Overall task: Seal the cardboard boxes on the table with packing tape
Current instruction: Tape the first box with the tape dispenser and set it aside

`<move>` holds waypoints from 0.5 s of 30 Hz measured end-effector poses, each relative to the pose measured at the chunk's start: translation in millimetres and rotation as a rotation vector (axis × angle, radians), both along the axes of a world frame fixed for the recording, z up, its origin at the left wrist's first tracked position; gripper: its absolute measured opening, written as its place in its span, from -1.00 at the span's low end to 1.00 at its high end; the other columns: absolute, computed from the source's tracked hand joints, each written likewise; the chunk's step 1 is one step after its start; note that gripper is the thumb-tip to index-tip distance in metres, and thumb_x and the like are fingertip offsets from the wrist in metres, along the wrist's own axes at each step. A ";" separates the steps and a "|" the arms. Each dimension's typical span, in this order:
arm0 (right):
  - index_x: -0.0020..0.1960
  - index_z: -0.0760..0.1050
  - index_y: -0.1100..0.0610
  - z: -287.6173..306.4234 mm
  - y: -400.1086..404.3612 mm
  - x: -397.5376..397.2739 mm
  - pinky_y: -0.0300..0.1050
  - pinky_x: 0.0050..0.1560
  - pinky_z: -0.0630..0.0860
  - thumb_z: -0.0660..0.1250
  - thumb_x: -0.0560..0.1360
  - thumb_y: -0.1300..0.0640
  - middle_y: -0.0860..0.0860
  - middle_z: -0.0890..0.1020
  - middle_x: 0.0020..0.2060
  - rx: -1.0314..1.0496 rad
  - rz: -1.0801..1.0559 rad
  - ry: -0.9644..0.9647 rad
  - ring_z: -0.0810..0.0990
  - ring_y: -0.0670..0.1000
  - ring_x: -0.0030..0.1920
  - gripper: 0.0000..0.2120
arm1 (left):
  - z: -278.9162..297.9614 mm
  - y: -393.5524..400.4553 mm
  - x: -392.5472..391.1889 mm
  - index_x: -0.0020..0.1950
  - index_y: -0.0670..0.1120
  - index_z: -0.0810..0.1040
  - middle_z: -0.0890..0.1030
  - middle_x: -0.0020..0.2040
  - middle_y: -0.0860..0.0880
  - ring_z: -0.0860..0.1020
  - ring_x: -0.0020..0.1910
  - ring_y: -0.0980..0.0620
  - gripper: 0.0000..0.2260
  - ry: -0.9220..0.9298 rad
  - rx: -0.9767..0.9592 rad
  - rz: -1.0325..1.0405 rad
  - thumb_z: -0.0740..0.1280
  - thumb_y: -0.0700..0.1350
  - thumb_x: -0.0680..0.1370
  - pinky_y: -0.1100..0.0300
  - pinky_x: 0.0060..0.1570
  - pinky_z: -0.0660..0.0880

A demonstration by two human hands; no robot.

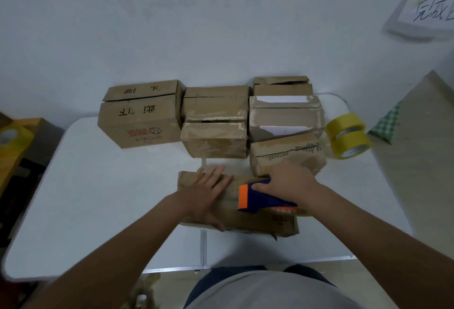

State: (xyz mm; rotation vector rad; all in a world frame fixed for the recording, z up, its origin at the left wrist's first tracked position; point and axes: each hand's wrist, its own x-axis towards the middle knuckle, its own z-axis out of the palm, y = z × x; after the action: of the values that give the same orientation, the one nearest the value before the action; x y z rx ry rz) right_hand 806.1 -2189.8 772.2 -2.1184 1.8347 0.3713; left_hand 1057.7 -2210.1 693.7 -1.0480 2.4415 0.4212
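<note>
Low in the middle of the frame, a flat cardboard box (pixel 235 213) lies on the white surface (pixel 98 198). The left hand (pixel 207 194) rests on the box's left half with its fingers (pixel 216 173) straight and spread, pressing the top down. The right hand (pixel 290 182) is curled around the handle of a blue and orange tape dispenser (pixel 260 198), which sits on the box's right half with its orange edge toward the left hand. Above them, more cardboard boxes (pixel 213 124) stand in a cluster against the wall. At the right of the cluster, two yellow tape rolls (pixel 348 135) are stacked near the surface's edge.
</note>
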 end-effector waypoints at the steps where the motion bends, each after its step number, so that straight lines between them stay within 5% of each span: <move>1: -0.04 0.56 0.08 -2.1 0.8 1.2 -0.15 -0.28 0.46 0.14 0.47 -0.45 0.01 0.60 -0.17 0.001 -0.005 -0.004 0.55 -0.01 -0.17 -0.40 | -3.2 3.6 -9.3 0.59 0.02 -0.36 -0.42 0.56 -0.10 -0.43 0.51 -0.12 0.22 0.037 0.022 0.000 0.29 0.56 0.27 -0.15 0.46 -0.39; 5: -0.05 0.51 0.07 0.0 -1.9 3.0 -0.15 -0.24 0.45 0.16 0.49 -0.42 -0.02 0.52 -0.23 0.019 -0.012 -0.034 0.49 -0.03 -0.20 -0.46 | -18.7 9.4 -11.0 0.60 0.03 -0.32 -0.22 0.63 -0.09 -0.27 0.59 -0.09 0.19 0.083 -0.047 0.013 0.12 0.65 0.25 -0.26 0.53 -0.17; 9: -0.27 0.37 0.00 7.5 -3.9 -5.4 -0.18 -0.30 0.39 0.17 0.48 -0.42 -0.06 0.47 -0.33 0.130 -0.029 -0.094 0.43 -0.10 -0.31 -0.51 | -21.2 10.7 -6.2 0.61 0.03 -0.30 -0.16 0.63 -0.08 -0.21 0.60 -0.08 0.15 0.123 -0.081 -0.002 0.20 0.59 0.31 -0.22 0.53 -0.20; 15: -0.07 0.60 0.03 6.0 3.2 -57.8 -0.14 -0.18 0.48 0.24 0.43 -0.43 -0.03 0.60 -0.27 0.197 -0.123 -0.260 0.55 -0.07 -0.22 -0.47 | -21.7 10.3 -7.9 0.60 0.04 -0.33 -0.17 0.63 -0.07 -0.22 0.60 -0.08 0.14 0.120 -0.073 -0.004 0.22 0.57 0.32 -0.19 0.52 -0.28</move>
State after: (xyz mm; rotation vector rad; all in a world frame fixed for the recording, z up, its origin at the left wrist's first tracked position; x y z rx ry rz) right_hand 748.3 -2186.6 778.2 -1.8184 1.6937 0.2235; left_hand 1049.7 -2199.7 672.0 -1.0760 2.5824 0.4067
